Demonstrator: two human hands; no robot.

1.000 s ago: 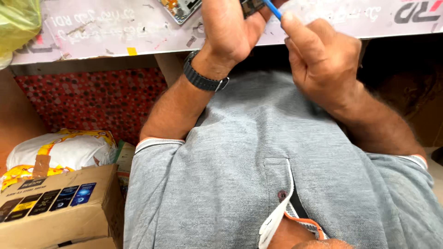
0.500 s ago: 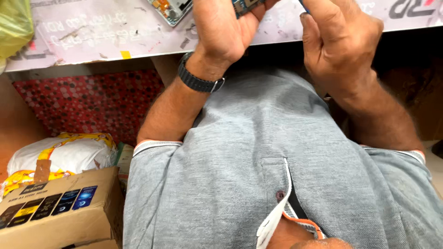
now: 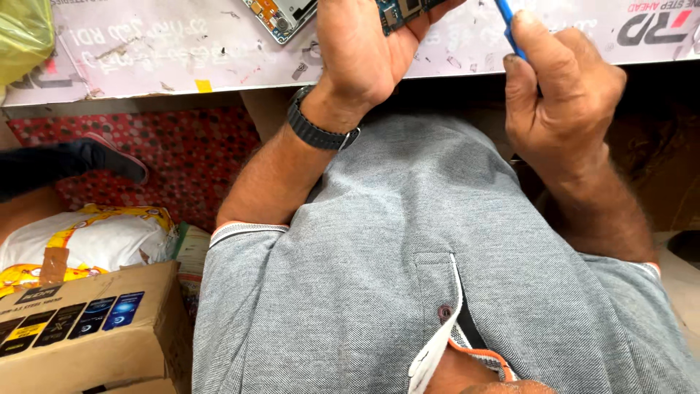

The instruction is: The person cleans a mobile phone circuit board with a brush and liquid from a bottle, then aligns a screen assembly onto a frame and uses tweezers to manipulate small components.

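The left hand [image 3: 364, 51] grips a blue-green circuit board [image 3: 405, 11] at the top edge of the view, fingers curled around it. The right hand [image 3: 561, 102] pinches a blue tool [image 3: 508, 25] between thumb and fingers, just beside the board, above the worktop [image 3: 182, 51].

Opened phone [image 3: 283, 14] just left of the left hand [image 3: 364, 51], bare worktop [image 3: 146, 51] further left, open gap between the hands
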